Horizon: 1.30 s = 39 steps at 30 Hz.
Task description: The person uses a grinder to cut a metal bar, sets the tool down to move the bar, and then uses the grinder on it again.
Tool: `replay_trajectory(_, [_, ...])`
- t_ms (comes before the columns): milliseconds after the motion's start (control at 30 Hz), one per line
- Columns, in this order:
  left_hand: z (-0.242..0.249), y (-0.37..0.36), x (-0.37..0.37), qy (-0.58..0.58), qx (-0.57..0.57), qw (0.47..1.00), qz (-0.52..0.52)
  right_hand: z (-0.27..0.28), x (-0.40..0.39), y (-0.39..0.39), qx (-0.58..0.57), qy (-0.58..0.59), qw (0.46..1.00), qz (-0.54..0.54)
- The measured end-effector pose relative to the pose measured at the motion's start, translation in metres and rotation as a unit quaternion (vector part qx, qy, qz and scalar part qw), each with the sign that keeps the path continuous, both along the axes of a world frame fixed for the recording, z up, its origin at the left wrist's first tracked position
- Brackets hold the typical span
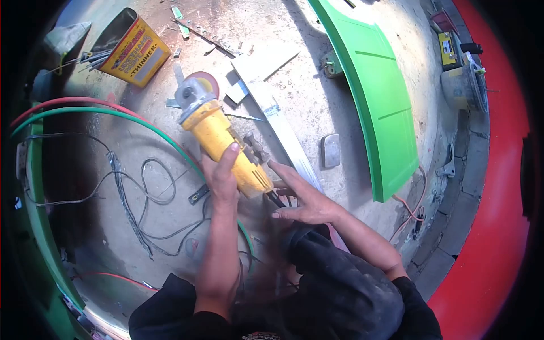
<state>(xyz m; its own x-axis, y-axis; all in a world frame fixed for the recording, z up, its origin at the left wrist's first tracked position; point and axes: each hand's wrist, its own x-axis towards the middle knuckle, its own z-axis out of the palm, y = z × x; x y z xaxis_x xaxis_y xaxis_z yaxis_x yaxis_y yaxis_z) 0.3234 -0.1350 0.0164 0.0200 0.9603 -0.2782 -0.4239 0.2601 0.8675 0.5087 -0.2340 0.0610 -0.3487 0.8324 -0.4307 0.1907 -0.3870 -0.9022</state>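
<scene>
My left hand (221,178) grips the body of a yellow angle grinder (218,133), whose grey head and reddish disc (201,85) point away from me, over the concrete floor. My right hand (300,198) lies flat with fingers spread on the near end of a long flat metal bar (283,133), right beside the grinder's rear end and its black cord. The bar runs diagonally up to a wider metal piece (263,62). My knee in dark trousers (334,277) is below the hands.
A yellow thinner can (133,48) stands at upper left. Green and red hoses (113,113) and tangled black cables (136,198) cover the floor left. A green panel (379,96) lies to the right, a small grey plate (330,150) beside the bar. A red curved surface (498,187) borders the right.
</scene>
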Motion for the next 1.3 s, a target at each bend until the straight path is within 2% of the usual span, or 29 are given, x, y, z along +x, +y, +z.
replay_trajectory(133, [0.031,0.009,-0.038,0.0,-0.001,1.0,-0.013,-0.003,0.018,-0.041,0.032,0.007,0.999,-0.03])
replay_trajectory(200, [0.045,0.01,-0.048,-0.017,0.007,1.0,-0.012,-0.007,0.023,-0.063,-0.015,0.015,0.997,-0.069])
replay_trajectory(367, [0.048,-0.011,-0.054,-0.017,0.009,0.998,-0.057,-0.01,0.023,-0.092,-0.042,0.012,0.995,-0.09])
replay_trajectory(433, [0.048,-0.024,-0.05,0.01,0.003,0.998,-0.066,-0.015,0.028,-0.104,-0.051,0.009,0.993,-0.108])
replay_trajectory(500, [0.046,-0.031,-0.054,0.043,0.009,0.997,-0.059,-0.028,0.04,-0.123,-0.057,-0.051,0.969,-0.237])
replay_trajectory(533, [0.046,-0.033,-0.061,0.102,0.033,0.993,-0.055,-0.035,0.047,-0.135,-0.06,-0.046,0.969,-0.235])
replay_trajectory(567, [0.047,-0.035,-0.065,0.159,0.061,0.984,-0.052,-0.042,0.055,-0.15,-0.055,-0.093,0.958,-0.267])
replay_trajectory(600, [0.062,-0.037,-0.067,0.163,0.079,0.982,-0.045,-0.049,0.059,-0.164,-0.051,-0.14,0.943,-0.298])
replay_trajectory(700, [0.086,-0.041,-0.094,0.171,0.133,0.976,0.002,-0.065,0.056,-0.2,-0.084,-0.142,0.93,-0.327])
replay_trajectory(767, [0.108,-0.045,-0.12,0.079,0.145,0.986,0.008,-0.072,0.05,-0.212,-0.083,-0.137,0.932,-0.325])
replay_trajectory(800, [0.115,-0.045,-0.131,-0.045,0.126,0.991,0.017,-0.072,0.046,-0.215,-0.091,-0.129,0.925,-0.346])
replay_trajectory(867, [0.139,-0.043,-0.143,-0.16,0.175,0.971,-0.042,-0.068,0.042,-0.215,-0.096,-0.12,0.918,-0.365])
replay_trajectory(933, [0.152,-0.043,-0.153,-0.226,0.193,0.952,-0.072,-0.059,0.041,-0.211,-0.054,-0.277,0.898,-0.337])
replay_trajectory(967, [0.15,-0.046,-0.161,-0.225,0.196,0.952,-0.068,-0.067,0.041,-0.215,-0.05,-0.277,0.9,-0.333])
replay_trajectory(1033, [0.134,-0.054,-0.182,-0.1,0.148,0.984,0.005,-0.097,0.042,-0.229,0.117,-0.451,0.84,-0.278])
replay_trajectory(1067, [0.129,-0.058,-0.185,-0.018,0.14,0.989,0.039,-0.107,0.043,-0.232,0.12,-0.451,0.841,-0.273])
replay_trajectory(1133, [0.124,-0.063,-0.189,0.13,0.111,0.983,0.062,-0.12,0.046,-0.241,0.008,-0.508,0.837,-0.202])
replay_trajectory(1167, [0.118,-0.061,-0.193,0.211,0.098,0.97,0.072,-0.121,0.048,-0.249,0.013,-0.504,0.842,-0.191])
replay_trajectory(1233, [0.11,-0.057,-0.193,0.327,0.068,0.935,0.12,-0.135,0.041,-0.245,-0.038,-0.454,0.843,-0.288])
replay_trajectory(1300, [0.087,-0.057,-0.21,0.457,0.067,0.873,0.153,-0.142,0.038,-0.244,-0.043,-0.45,0.842,-0.293])
